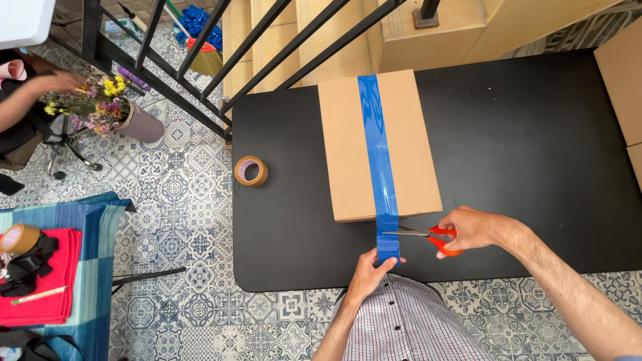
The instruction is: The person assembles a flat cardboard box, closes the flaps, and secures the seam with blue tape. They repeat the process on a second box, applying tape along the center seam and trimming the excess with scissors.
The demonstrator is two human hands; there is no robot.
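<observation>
A cardboard box (pixel 348 144) lies on a black table (pixel 521 167), with a strip of blue tape (pixel 376 134) running down its middle and off the near edge. My left hand (pixel 369 271) pinches the loose end of that tape below the box and holds it taut. In my right hand (pixel 471 229) are orange-handled scissors (pixel 428 235), their blades pointing left and meeting the tape just under the box's near edge.
A roll of brown tape (pixel 251 171) sits on the table's left edge. Black railing bars (pixel 200 60) cross the upper left. Another person's arm (pixel 33 93) reaches toward a flower bouquet (pixel 100 100). A red cloth (pixel 47 281) with another tape roll (pixel 19 238) lies lower left.
</observation>
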